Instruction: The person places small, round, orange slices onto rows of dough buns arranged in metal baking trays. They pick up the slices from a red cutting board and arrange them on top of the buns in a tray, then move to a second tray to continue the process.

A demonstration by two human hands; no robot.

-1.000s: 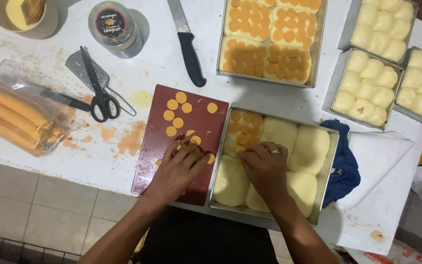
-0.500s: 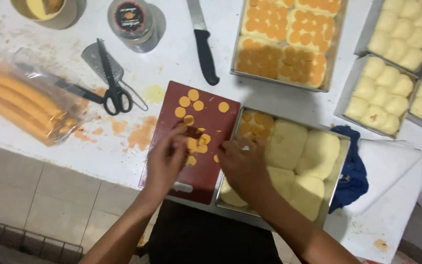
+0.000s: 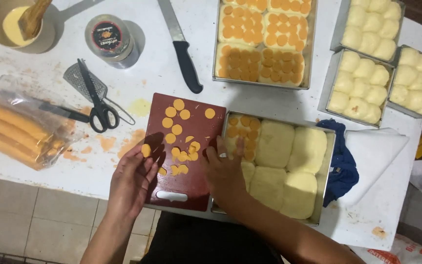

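Observation:
A dark red cutting board (image 3: 194,193) lies at the table's front edge with several round orange slices (image 3: 177,129) scattered on it. My left hand (image 3: 132,181) hovers over the board's left edge and pinches one orange slice (image 3: 146,150) at its fingertips. To the right of the board stands a metal tray (image 3: 279,120) of pale dough buns (image 3: 275,143). My right hand (image 3: 224,172) lies across the seam between board and tray. Its spread fingers rest on the near-left bun (image 3: 242,128), which is partly covered with orange slices.
At the back stand a tray of slice-covered buns (image 3: 262,41) and two trays of plain buns (image 3: 365,80) (image 3: 418,83). A knife (image 3: 181,46), scissors (image 3: 96,100), small grater (image 3: 79,78), jar (image 3: 109,38), bowl with brush (image 3: 18,24), bag of orange sticks (image 3: 18,134), blue cloth (image 3: 342,164) lie around.
My left hand has pulled back off the board to its left edge with a slice. My right hand has shifted left, from the tray's middle to its near-left bun.

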